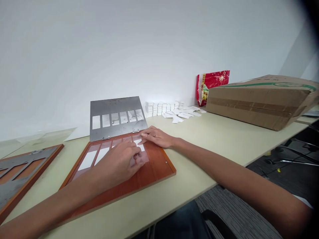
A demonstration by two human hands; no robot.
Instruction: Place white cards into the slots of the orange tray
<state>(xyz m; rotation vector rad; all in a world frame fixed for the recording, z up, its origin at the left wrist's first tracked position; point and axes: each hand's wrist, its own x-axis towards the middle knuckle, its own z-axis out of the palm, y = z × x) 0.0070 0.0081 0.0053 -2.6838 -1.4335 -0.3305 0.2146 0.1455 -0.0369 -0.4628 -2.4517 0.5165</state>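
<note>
My left hand (119, 162) is curled over a reddish-brown wooden board (157, 169), its fingertips close together near a white paper slip (138, 144). Whether they pinch anything is hidden. My right hand (157, 136) lies flat at the board's far side, fingertips next to the same slip and holding nothing. Two more white slips (87, 160) lie under a clear sheet (147, 156) on the board. Hinged to the board's far edge, a steel plate (116, 113) with several rectangular windows stands raised.
A second wooden board with a steel plate (25, 172) lies to the left. Stacks of white paper slips (159, 109) and loose slips (178, 114) sit by the wall. Further right are a red plastic bag (211, 85) and a large cardboard box (259, 103).
</note>
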